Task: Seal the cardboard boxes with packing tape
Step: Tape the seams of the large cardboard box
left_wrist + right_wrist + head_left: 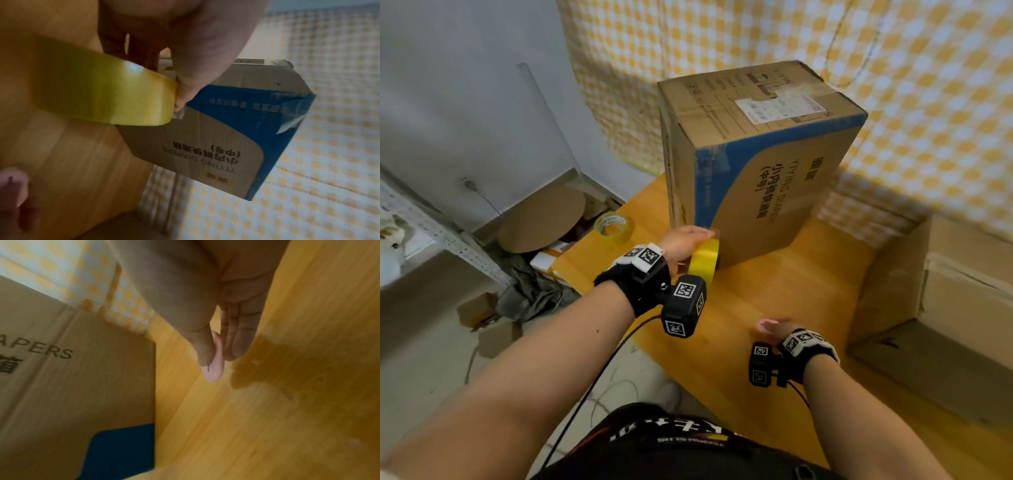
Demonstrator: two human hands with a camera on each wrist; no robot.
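A tall brown and blue cardboard box [756,150] stands on end on the yellow wooden table [774,291]. My left hand [688,241] grips a yellow packing tape roll [704,262] at the box's lower left corner. In the left wrist view the thumb [185,95] presses the tape end onto the box [216,134] beside the roll [102,91]. My right hand [779,330] hovers over the table nearer to me, apart from the box. It pinches a small flat pink tool [214,365] between thumb and fingers.
A second, clear tape roll [614,224] lies on the table's far left corner. A large open cardboard box [928,301] stands at the right. Yellow checked cloth [911,102] hangs behind. Scrap cardboard and a metal rack [448,240] fill the floor at left.
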